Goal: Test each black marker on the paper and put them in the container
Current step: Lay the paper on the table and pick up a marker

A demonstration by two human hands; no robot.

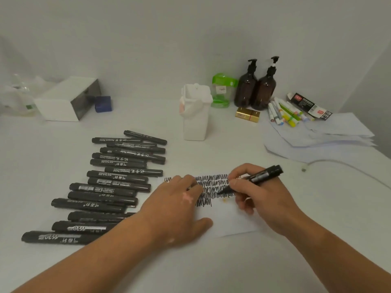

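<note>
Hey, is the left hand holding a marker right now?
No, the left hand lies flat on the paper, while the right hand grips the black marker.

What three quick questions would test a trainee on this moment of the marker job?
1. True or false: the right hand holds a marker with its tip on the paper.
2. Where do the other black markers lie? A: on the table, left of the paper. B: inside the white container. C: on the loose sheets.
3. Fill in: the left hand lies flat on the ____.
Key: 1 true; 2 A; 3 paper.
</note>
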